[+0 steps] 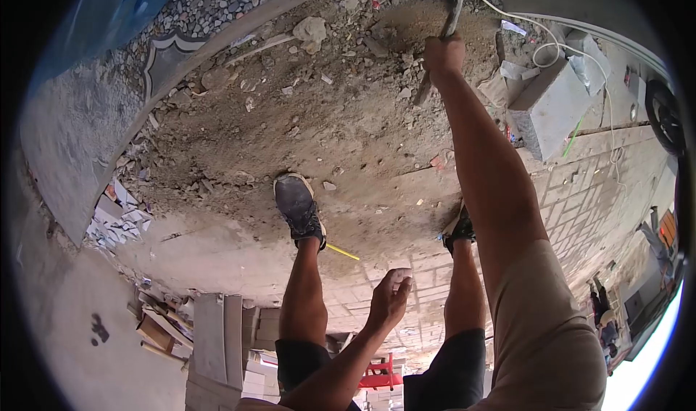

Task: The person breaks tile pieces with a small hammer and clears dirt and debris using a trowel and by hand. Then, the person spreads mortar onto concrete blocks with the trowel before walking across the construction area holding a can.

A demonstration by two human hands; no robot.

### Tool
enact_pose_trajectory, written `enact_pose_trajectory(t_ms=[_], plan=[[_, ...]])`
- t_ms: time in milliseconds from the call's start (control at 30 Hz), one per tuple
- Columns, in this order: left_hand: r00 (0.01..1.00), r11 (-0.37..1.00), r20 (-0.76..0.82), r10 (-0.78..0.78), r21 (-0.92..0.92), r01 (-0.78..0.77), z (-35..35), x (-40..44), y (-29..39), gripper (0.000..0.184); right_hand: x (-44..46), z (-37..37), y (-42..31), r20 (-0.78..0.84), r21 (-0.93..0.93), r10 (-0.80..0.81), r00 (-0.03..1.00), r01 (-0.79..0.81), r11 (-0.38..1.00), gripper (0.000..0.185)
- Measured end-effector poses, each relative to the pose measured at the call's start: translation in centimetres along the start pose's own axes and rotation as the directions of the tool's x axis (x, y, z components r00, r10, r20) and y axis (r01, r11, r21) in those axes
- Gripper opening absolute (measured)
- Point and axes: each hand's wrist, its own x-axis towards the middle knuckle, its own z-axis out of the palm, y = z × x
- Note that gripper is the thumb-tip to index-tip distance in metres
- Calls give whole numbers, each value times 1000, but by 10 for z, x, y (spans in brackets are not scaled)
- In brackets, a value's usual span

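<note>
My right hand (444, 55) is wrapped around the handle of a hammer (454, 13), held at the end of an outstretched arm. The hammer's head is at the top of the view, over loose dirt and overlapping a white cable (500, 8). The handle's lower end sticks out below my fist. My left hand (390, 298) is in front of my body between my legs, its fingers curled in. Something pale shows at its fingertips, too small to name. My feet, in dark shoes (296, 199), stand apart on the dusty ground.
Rubble and dirt (348, 113) cover the ground ahead. A pale block (554, 106) and a wheel (663, 117) are at the right. Gravel (225, 5) lies beyond a curved edge at upper left. A yellow strip (342, 252) lies by my shoe; a red stool (380, 375) stands behind.
</note>
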Motion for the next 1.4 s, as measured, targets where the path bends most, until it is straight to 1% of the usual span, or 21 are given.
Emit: enact_pose_trajectory(t_ms=[33,67,100,167,233,400,467,533,600,700,833,933,967,1000,1033,1133,1167,1200,1267,1333,1400], plan=[[1000,1000,-10,4,-4,-4,-1,0,-1,30,-2,11,-3,71,144,50,996,-60,988,27],[1000,1000,-10,5,-4,-5,-2,0,2,30,-27,22,-17,156,49,89,984,-98,994,30],[1000,1000,-9,-11,-17,10,-3,1,9,30,-33,65,19,258,96,35,966,-61,994,30],[1000,999,-1,-25,-24,25,-3,1,17,30,-102,49,-21,358,-156,-149,922,217,964,27],[1000,998,-10,2,-60,-2,-4,0,22,32,-117,40,-9,470,-43,-207,858,256,966,26],[1000,989,4,-4,-145,5,-9,1,-6,35,-133,-30,53,18,19,-145,989,145,989,20],[999,991,36,3,-135,2,-13,0,-9,36,-127,-36,90,-41,302,232,972,-209,930,13],[999,990,48,-13,-139,20,-13,-7,-6,37,-137,-23,78,-22,532,459,888,-378,758,16],[999,992,35,-25,-126,29,-9,-2,-26,37,-159,27,63,-20,603,381,924,-293,742,15],[991,977,-13,133,-168,-133,0,-3,-34,27,-203,105,39,159,410,124,980,-179,894,15],[997,993,-36,65,-96,-68,-2,1,-50,26,-233,77,12,262,172,-193,946,151,974,23],[995,997,-69,-78,13,79,-8,-3,-40,26,-257,28,60,192,130,4,981,-30,991,19],[994,996,-66,-84,6,85,-7,-7,-44,26,-263,25,99,78,231,53,996,-70,970,17],[994,995,-75,-76,60,80,-5,-7,-48,27,-267,9,107,149,444,326,934,-358,821,21],[994,991,-85,-66,114,75,-5,-6,-51,29,-270,-6,88,150,572,487,860,-478,667,24],[994,984,-33,-108,142,111,-9,-21,-13,34,-264,28,84,125,724,643,756,-513,461,23],[996,994,-47,81,83,-77,-4,-16,-43,40,-266,47,68,173,737,674,718,-549,395,22],[996,994,-47,75,83,-71,-1,-16,-56,40,-271,69,57,266,709,587,765,-568,419,22],[990,977,-75,118,-169,-130,3,-16,-65,42,-287,85,0,419,662,449,789,-604,444,22],[992,946,-83,96,-301,-117,4,-14,-68,44,-284,77,-14,539,617,397,743,-669,415,27],[973,959,-60,221,193,-205,-3,-3,-55,41,-267,51,-16,806,481,198,557,-813,329,24]])
